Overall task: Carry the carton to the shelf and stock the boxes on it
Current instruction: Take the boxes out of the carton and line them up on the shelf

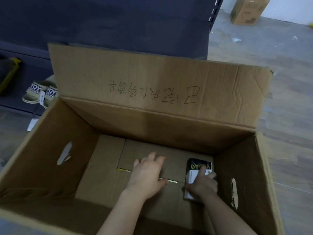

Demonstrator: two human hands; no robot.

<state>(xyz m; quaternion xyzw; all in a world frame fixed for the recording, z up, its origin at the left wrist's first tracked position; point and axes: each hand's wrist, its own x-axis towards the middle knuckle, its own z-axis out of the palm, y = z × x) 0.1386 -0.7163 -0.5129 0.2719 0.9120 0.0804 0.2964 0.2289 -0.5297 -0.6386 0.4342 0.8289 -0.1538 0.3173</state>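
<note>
A large open cardboard carton (50,160) stands on the floor below me, its far flap with handwriting raised. Both my arms reach down inside it. My left hand (147,173) lies flat on the carton's bottom flaps, fingers spread. At the bottom right corner my right hand (202,183) grips a black and white box (194,170) with yellow lettering, fingers curled over its top face. A dark shelf (118,22) stands right behind the carton.
A pair of sandals (39,93) sits on the low shelf board at the left. Another cardboard box (247,11) stands on the grey floor at the far right. The carton has handle holes in its left and right walls.
</note>
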